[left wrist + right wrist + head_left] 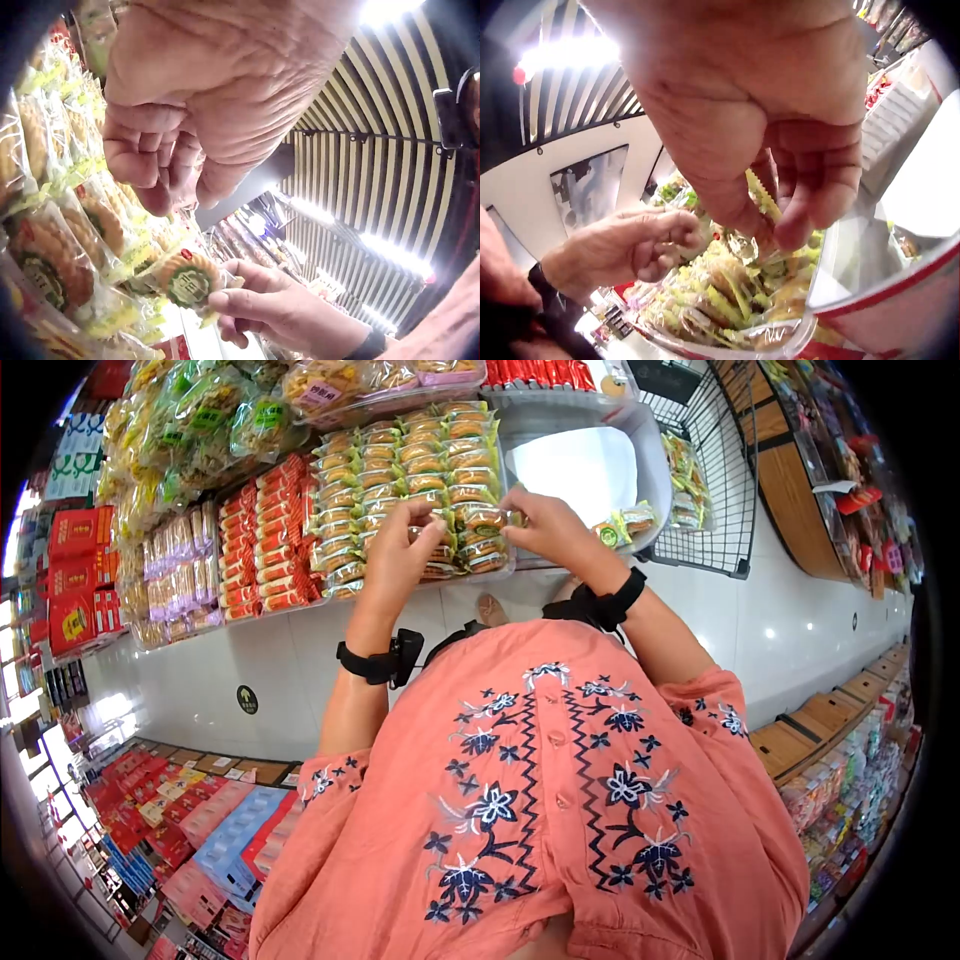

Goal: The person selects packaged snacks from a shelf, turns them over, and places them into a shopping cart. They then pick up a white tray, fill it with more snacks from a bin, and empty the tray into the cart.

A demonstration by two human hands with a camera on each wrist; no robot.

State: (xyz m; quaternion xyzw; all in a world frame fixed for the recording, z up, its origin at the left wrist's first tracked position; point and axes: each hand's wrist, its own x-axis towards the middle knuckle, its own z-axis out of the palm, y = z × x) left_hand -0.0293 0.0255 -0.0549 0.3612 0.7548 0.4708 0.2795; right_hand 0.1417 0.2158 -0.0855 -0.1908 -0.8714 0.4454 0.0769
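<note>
Rows of individually wrapped round cookies (425,455) stand in a clear bin in the head view. My right hand (547,528) is at the right end of the front rows. In the left wrist view, the right thumb and fingers pinch the edge of one wrapped cookie (189,282), which has a green round label. My left hand (400,548) hovers close over the front rows, its fingers loosely curled with nothing between them. The right wrist view shows this left hand (630,244) beside the pinched cookie's clear and yellow wrapper.
Right of the cookies is a grey bin (655,465) with a white sheet (580,465) and a few packets. A wire cart (735,510) stands beyond it, holding more packets. Red-wrapped snacks (275,550) and purple-wrapped sticks (180,575) lie to the left.
</note>
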